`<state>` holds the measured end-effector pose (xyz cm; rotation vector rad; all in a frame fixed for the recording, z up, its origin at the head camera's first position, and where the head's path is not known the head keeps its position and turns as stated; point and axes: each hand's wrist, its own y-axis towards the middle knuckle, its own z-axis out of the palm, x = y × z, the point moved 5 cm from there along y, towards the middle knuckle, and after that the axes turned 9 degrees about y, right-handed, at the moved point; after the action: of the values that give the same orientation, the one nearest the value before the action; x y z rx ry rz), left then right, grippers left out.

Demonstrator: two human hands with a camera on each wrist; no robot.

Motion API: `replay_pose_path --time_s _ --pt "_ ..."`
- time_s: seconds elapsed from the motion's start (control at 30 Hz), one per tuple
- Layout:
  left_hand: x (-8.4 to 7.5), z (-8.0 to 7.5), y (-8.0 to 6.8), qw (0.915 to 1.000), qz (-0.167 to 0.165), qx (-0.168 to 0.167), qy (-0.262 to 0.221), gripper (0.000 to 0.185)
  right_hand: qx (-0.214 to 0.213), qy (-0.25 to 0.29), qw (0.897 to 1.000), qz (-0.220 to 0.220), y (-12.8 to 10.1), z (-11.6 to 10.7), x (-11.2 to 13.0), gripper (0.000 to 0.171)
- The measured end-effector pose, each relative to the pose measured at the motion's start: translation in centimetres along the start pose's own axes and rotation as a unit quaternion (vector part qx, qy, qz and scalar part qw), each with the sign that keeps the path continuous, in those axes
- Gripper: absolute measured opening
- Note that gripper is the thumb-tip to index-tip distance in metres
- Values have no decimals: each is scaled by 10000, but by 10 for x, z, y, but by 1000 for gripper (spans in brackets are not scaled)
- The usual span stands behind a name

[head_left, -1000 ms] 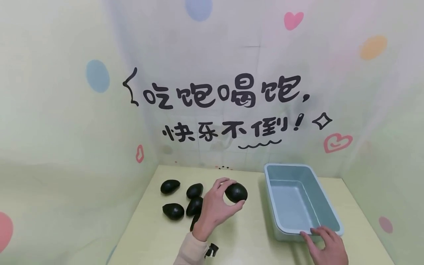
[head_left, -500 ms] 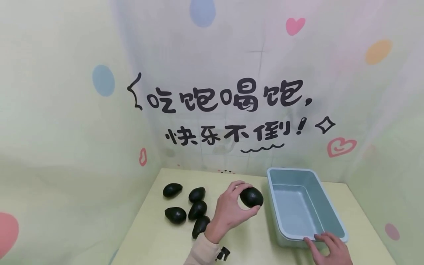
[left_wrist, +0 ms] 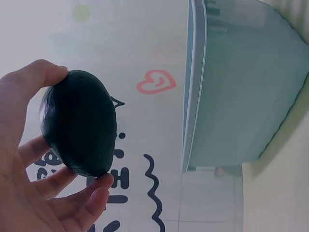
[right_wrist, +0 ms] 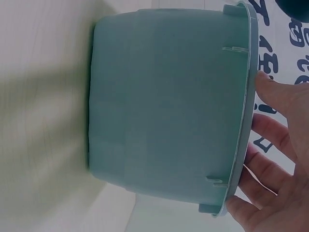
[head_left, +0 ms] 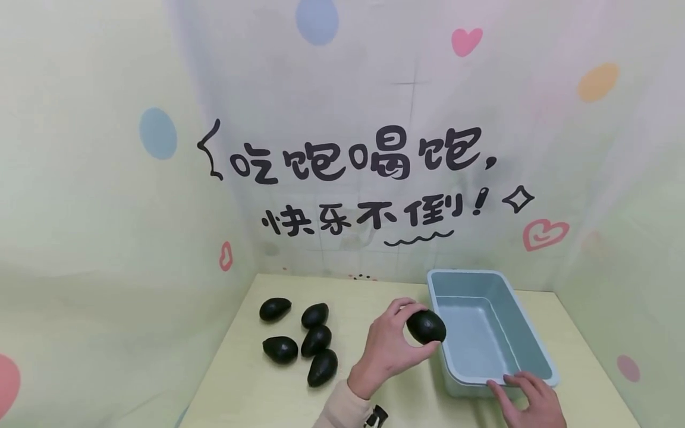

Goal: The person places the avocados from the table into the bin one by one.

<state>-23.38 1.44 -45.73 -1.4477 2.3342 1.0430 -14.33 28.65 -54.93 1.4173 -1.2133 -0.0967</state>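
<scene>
My left hand holds a dark avocado between thumb and fingertips, raised just left of the bin's rim. In the left wrist view the avocado shows whole, thumb on one end and fingers around the other. A pale blue-green plastic bin stands on the right of the table, with no contents showing inside. My right hand rests its fingertips on the bin's near rim. From the right wrist, the thumb and relaxed fingers touch along that rim, some tips hidden behind it.
Several more dark avocados lie loose on the left part of the pale yellow table. A printed cloth wall stands behind the table, with others on both sides.
My left hand has carried the avocado rightward, from mid-table to the bin's left rim. The avocados behind its wrist now show fully. My right hand stays on the rim.
</scene>
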Motion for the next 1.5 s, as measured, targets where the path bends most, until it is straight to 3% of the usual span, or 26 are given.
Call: replay_pose_path --time_s 0.13,0.37,0.43,0.57,0.63,0.9,1.33,1.5 --pt "-10 3 2 9995 291 -134 44 54 48 -308 9994 169 3 1 3 34" --pt "-18 8 2 9991 418 -36 64 54 157 -720 9968 303 4 1 4 33" --pt "-19 10 1 9990 447 25 77 54 146 -656 9976 171 3 1 3 41" --pt "-24 12 0 9980 593 81 179 54 39 -434 9990 -81 2 -1 1 80" --pt "-26 14 -1 9970 714 84 283 54 20 -412 9991 -108 2 -2 1 86" --pt "-41 19 1 9901 1218 169 670 55 108 -575 9982 120 2 -2 3 36" --pt "-53 33 8 9746 1725 497 1337 56 264 -731 9968 198 2 -1 6 35" --pt "-55 40 11 9702 1870 556 1438 55 386 -888 9939 535 3 -1 8 32"
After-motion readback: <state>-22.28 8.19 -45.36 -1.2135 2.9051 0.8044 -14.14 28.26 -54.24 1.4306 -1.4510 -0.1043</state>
